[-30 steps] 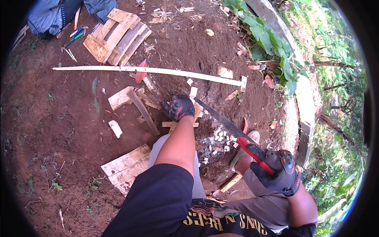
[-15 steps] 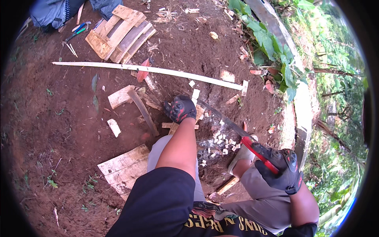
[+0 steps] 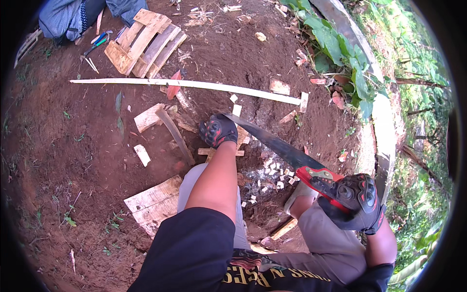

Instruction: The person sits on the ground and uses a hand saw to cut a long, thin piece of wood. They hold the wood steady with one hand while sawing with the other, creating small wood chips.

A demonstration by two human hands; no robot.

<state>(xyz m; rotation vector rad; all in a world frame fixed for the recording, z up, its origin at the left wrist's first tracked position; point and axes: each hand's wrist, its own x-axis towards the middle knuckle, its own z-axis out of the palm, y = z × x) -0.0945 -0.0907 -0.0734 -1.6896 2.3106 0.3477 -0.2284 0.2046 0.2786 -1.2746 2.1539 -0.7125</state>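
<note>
My left hand (image 3: 217, 131), in a black glove with red trim, is closed and presses down on a pale wooden strip (image 3: 237, 110) whose end juts out beyond the fingers. Beneath it lies a piece of board (image 3: 242, 136), partly hidden by the hand and forearm. My right hand (image 3: 351, 202), gloved the same way, grips the red and black handle of a handsaw (image 3: 279, 147). The dark blade runs up and left, its tip close to the left hand and the strip's end. Whether its teeth touch the wood, I cannot tell.
Several small cut wood blocks (image 3: 273, 171) lie by my right foot. A long pale strip (image 3: 194, 84) crosses the soil ahead. Beyond it are stacked planks (image 3: 148, 44), pliers-like tools (image 3: 95, 45) and a grey-blue bag (image 3: 61, 19). A wide board (image 3: 154, 202) lies near my left knee.
The saw has turned so that more of its blade's flat side shows, and its tip now lies nearer the left hand. My right hand has shifted slightly right; the left keeps its hold.
</note>
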